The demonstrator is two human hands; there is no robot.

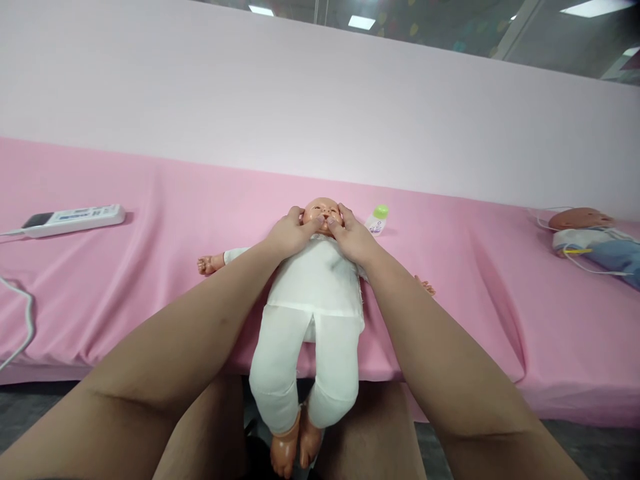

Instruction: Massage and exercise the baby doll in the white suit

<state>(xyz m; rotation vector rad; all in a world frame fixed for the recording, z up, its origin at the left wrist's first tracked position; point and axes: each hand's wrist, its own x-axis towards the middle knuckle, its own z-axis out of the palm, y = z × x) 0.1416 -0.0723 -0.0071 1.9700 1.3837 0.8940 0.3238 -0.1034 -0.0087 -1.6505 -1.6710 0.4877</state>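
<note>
A baby doll (314, 280) in a white cloth suit lies on its back, its bare feet hanging past the table's front edge. My left hand (291, 233) cups one side of the doll's head, and my right hand (354, 235) cups the other. Both thumbs rest on the cheeks close to the mouth, while the other fingers curl around the sides of the head and are partly hidden. Just beyond my right hand stands a small white bottle (377, 221) with a green cap, not touched.
Pink cloth (440, 233) covers the long table, which meets a pale wall. To the left lies a white corded device (80, 220); its cable (26, 320) trails along the edge. A second doll (595, 237) in blue and white, with thin tubing, lies at the far right.
</note>
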